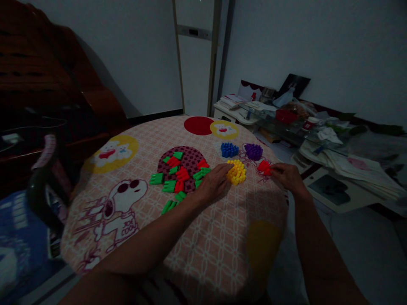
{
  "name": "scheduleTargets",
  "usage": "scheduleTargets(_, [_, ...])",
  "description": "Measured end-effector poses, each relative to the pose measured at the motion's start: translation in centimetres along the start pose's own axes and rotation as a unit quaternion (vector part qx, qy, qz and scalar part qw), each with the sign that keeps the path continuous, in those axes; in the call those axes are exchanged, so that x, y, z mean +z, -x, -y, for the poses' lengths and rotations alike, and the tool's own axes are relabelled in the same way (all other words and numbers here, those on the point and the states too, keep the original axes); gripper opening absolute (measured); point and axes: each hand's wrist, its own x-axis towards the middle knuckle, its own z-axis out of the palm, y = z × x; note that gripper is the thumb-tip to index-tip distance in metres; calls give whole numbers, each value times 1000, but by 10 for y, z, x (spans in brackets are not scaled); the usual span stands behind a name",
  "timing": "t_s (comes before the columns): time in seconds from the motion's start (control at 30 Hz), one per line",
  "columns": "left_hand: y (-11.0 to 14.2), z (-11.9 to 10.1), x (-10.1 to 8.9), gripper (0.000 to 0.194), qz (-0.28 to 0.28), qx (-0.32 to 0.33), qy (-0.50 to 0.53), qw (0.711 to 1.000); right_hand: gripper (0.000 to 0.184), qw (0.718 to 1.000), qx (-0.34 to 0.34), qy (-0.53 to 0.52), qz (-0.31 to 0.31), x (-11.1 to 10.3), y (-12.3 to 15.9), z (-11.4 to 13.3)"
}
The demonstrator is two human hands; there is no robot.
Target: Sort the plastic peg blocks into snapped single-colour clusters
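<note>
At the right of the table, my right hand [288, 176] has its thumb and fingers closed on the edge of a small cluster of red plastic toy blocks [263, 168]. My left hand [216, 182] lies low over the cloth with fingers stretched out, their tips at the left side of a yellow block cluster [237, 173]. Behind the yellow one stand a blue cluster [229, 149] and a purple cluster [253, 151]. Left of my left hand, loose green blocks [156, 178] and red blocks [182, 174] lie scattered; my hand and forearm may hide some.
A patterned cloth covers the round table [206, 254]. To the right, a glass-topped side table [270, 123] carries papers, bags and a paper cup [309, 123]. A wooden bench [57, 93] and a chair [47, 182] stand at left, a tall white cabinet-like unit [194, 63] behind.
</note>
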Motion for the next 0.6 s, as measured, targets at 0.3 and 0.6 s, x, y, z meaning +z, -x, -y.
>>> scheduleTargets(0.3, [2, 3, -1, 52, -7, 6, -6, 1000, 20, 999, -34, 23, 3, 10, -7, -2])
scheduleTargets(0.6, [-7, 0, -20, 50, -27, -16, -4, 1000, 24, 986, 64, -73, -137, 5, 2, 7])
